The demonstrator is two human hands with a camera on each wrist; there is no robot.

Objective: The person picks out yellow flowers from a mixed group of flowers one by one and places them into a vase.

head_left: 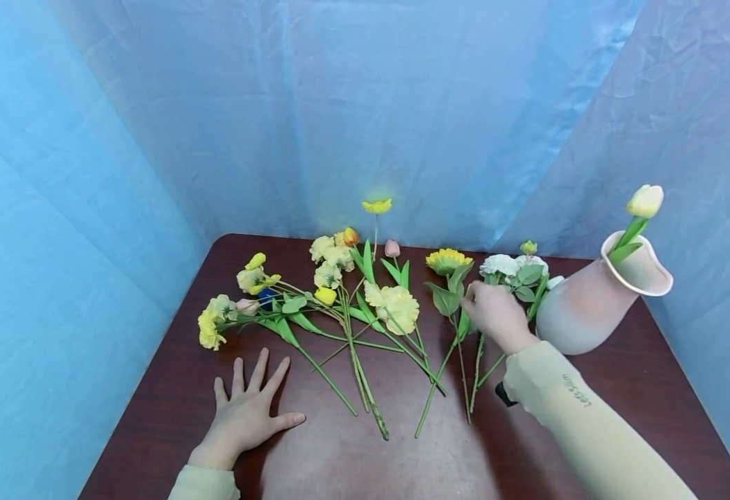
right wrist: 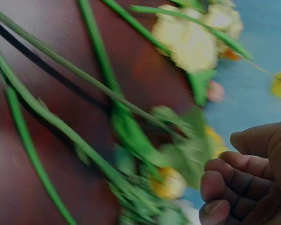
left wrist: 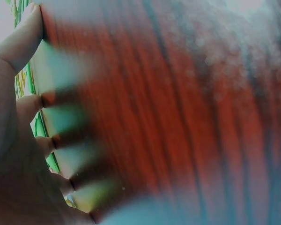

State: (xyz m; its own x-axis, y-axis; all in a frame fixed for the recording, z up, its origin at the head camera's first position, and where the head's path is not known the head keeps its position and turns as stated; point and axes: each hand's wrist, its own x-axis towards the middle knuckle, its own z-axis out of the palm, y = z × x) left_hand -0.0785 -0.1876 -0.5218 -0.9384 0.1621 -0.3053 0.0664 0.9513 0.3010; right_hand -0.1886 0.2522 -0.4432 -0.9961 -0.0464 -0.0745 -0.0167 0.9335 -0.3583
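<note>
Yellow and leafy, a flower (head_left: 449, 262) lies on the dark bench (head_left: 314, 462) between a cream bloom (head_left: 399, 310) and white blossoms (head_left: 500, 264); beside its leaves (head_left: 444, 300) is the right hand (head_left: 497, 314), empty, with fingers loosely curled and thumb apart. The left hand (head_left: 246, 415) rests flat, fingers spread, near a ruffled bloom (head_left: 210, 330); a vase (head_left: 583, 305) at right holds a pale tulip (head_left: 645, 201).

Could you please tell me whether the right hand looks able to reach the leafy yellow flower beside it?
Probably yes: the right hand looks empty beside the leafy yellow flower, with nothing apparent between them.
</note>
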